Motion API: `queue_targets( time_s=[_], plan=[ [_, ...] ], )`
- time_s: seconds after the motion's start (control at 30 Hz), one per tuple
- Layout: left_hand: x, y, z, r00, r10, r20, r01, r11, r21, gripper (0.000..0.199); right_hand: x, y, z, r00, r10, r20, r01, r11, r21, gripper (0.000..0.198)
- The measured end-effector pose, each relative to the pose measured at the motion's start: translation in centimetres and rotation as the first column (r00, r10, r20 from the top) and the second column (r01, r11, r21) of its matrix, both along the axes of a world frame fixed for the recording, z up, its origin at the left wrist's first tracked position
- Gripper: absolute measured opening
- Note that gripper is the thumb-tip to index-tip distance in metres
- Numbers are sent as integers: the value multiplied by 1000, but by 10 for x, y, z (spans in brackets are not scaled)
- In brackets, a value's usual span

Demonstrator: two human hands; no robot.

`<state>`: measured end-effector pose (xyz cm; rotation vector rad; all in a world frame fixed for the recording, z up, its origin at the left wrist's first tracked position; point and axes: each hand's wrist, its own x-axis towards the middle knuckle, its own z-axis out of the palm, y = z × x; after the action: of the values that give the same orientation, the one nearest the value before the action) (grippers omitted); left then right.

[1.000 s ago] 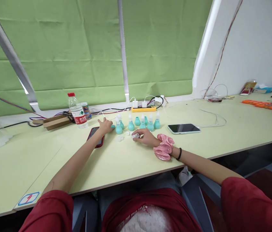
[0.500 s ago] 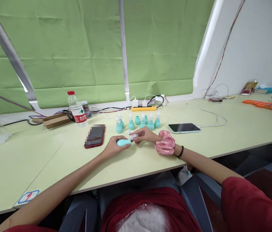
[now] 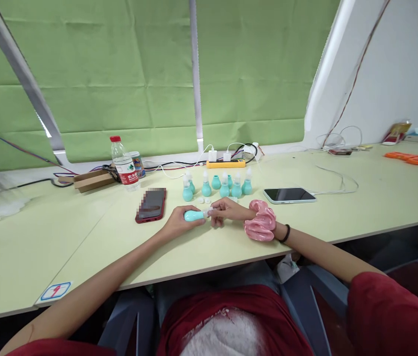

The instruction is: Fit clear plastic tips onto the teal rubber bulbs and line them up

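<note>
My left hand (image 3: 179, 221) is wrapped round a turquoise rubber squeeze bulb (image 3: 193, 215) that lies sideways, its neck pointing right. At that neck is a clear plastic nozzle (image 3: 206, 212), pinched at its far end by the fingers of my right hand (image 3: 224, 210). The nozzle and neck meet, but how deep one sits in the other I cannot tell. Just behind my hands stand several turquoise bulbs, most with clear nozzles on top, such as the front left bulb (image 3: 187, 193). One bulb (image 3: 216, 182) at the back has no nozzle. Small whitish caps (image 3: 204, 200) lie before them.
A red-cased phone (image 3: 151, 204) lies left of my hands, a light-cased phone (image 3: 289, 195) to the right. Farther back are a water bottle (image 3: 126, 170), a can (image 3: 138, 164), a cardboard tray (image 3: 94, 180) and a yellow power strip (image 3: 225, 163) with cables. Orange pieces (image 3: 414, 158) lie far right.
My right hand has brought the clear nozzle against the bulb's neck and covers more of it. The view has swung slightly left; another person's hand at the far right has left the picture.
</note>
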<state>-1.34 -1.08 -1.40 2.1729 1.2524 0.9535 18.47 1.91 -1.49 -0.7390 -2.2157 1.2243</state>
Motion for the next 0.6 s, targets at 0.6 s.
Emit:
queue_targets(
  time_s=[0.6],
  plan=[
    [-3, -3, -3, 999, 3, 43, -3, 1000, -15, 41, -5, -10, 3, 998, 37, 55, -49, 968, 246, 38]
  ],
)
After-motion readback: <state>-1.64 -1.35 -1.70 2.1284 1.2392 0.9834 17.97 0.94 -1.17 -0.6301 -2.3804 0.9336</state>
